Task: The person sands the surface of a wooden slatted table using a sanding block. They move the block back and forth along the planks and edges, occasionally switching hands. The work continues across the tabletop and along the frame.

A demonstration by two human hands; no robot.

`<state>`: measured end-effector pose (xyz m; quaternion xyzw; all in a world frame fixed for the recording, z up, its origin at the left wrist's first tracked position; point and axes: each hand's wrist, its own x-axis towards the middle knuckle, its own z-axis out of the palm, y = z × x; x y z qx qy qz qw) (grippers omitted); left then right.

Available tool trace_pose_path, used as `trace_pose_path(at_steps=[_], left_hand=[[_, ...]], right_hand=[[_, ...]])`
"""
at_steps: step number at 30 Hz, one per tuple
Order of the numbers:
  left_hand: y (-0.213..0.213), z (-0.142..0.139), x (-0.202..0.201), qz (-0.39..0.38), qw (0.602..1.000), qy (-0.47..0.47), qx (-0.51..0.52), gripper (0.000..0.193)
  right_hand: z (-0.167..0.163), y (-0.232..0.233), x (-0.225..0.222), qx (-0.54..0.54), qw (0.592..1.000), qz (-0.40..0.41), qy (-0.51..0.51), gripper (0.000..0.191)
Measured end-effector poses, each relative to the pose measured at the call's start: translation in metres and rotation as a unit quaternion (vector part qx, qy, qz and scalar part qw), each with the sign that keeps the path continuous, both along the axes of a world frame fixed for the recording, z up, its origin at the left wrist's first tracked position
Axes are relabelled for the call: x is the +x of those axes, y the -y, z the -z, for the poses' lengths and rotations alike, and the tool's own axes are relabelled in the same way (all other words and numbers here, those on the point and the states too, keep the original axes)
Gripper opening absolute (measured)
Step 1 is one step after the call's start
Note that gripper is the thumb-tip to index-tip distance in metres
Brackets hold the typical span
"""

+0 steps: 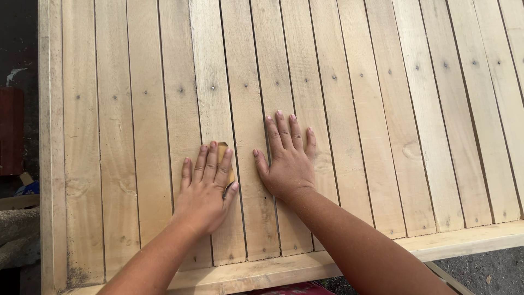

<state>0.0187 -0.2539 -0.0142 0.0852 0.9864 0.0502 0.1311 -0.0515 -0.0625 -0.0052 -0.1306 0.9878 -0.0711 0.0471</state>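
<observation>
A panel of pale wooden slats (382,109), nailed side by side, fills the view. My left hand (206,188) lies flat on the slats and presses a small tan piece of sandpaper (223,154) under its fingers; only the paper's top corner and right edge show. My right hand (287,158) rests palm down on the slats just to the right, fingers spread, with nothing under it. The two hands lie a few centimetres apart.
A wooden frame rail (475,236) runs along the near edge and another rail (50,142) along the left side. Dark ground and a reddish object (11,131) lie beyond the left edge. Grey ground (486,270) shows at bottom right.
</observation>
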Motion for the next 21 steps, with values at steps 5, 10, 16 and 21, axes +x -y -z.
trace_pose_path(at_steps=[5, 10, 16, 21], left_hand=[[0.009, 0.0, -0.103, -0.096, 0.992, 0.076, -0.022, 0.074], [-0.003, -0.004, -0.038, -0.048, 0.998, -0.004, 0.027, 0.079], [-0.001, -0.008, 0.066, 0.103, 0.988, -0.094, 0.061, 0.074], [0.011, 0.011, -0.055, -0.011, 1.0, 0.001, -0.007, 0.073]], right_hand=[[0.003, 0.0, 0.0, -0.002, 1.0, 0.002, 0.002, 0.076], [0.002, 0.0, 0.0, 0.001, 1.0, 0.005, 0.002, 0.076], [0.0, 0.001, 0.0, -0.006, 1.0, 0.005, 0.0, 0.076], [0.002, -0.002, 0.001, 0.001, 1.0, 0.003, -0.002, 0.076]])
